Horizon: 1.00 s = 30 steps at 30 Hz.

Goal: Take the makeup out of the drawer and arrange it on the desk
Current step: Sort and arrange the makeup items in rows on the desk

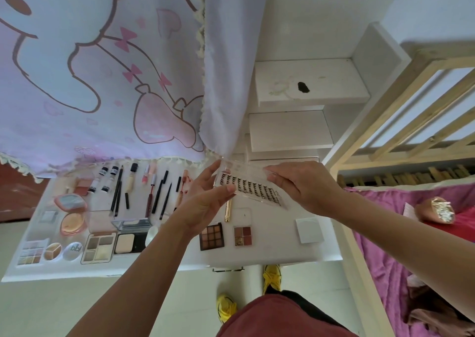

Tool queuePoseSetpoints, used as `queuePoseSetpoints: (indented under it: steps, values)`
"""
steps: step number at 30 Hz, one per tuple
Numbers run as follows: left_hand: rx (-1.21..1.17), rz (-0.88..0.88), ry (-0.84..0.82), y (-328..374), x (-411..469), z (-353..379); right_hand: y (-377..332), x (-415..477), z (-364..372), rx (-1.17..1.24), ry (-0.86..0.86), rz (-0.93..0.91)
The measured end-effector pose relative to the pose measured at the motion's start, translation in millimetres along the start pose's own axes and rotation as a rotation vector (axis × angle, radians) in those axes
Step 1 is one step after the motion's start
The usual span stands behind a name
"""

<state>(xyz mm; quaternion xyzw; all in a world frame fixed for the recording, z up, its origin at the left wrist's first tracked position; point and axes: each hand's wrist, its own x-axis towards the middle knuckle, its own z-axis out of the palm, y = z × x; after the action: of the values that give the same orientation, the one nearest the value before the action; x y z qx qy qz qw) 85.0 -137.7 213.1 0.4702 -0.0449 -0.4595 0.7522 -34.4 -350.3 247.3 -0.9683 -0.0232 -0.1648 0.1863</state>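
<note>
You hold the clear lash box (250, 189) up in the air, just above the white desk (270, 254). Your left hand (205, 198) pinches its left end between thumb and fingers. Your right hand (303, 186) curls over its right end. The box looks light, thin and stiff. Its smooth plastic may slip, and it could crack or pop open. I think the short ends are the best places to hold, gently, with the box flat.
</note>
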Motion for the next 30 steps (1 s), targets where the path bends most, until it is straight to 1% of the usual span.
queuePoseSetpoints:
  steps: [3, 7, 9, 12, 15, 18, 20, 23, 26, 30]
  values:
    - [0.049, -0.048, 0.014, -5, -2, -2, 5, -5, 3, -0.066, 0.031, -0.045]
    - [0.173, -0.089, 0.038, -13, -3, -3, 17, -10, 9, -0.054, 0.022, 0.015]
    - [0.244, -0.114, 0.053, -22, -1, -6, 26, -12, 12, -0.014, -0.008, 0.101]
    - [0.368, -0.148, 0.090, -43, 4, -12, 44, -16, 20, 0.110, -0.120, 0.320]
    - [0.443, -0.193, 0.196, -69, 9, -14, 63, -23, 32, 0.287, -0.201, 0.527]
    - [0.505, -0.251, 0.284, -94, 15, -14, 78, -30, 45, 0.493, -0.233, 0.676]
    - [0.567, -0.284, 0.330, -109, 18, -13, 87, -34, 55, 0.562, -0.252, 0.744]
    - [0.689, -0.328, 0.339, -125, 25, -9, 101, -36, 70, 0.553, -0.284, 0.771]
    - [0.775, -0.367, 0.314, -138, 35, -4, 112, -35, 81, 0.421, -0.342, 0.751]
    - [0.870, -0.388, 0.331, -149, 50, 5, 121, -29, 85, 0.289, -0.387, 0.679]
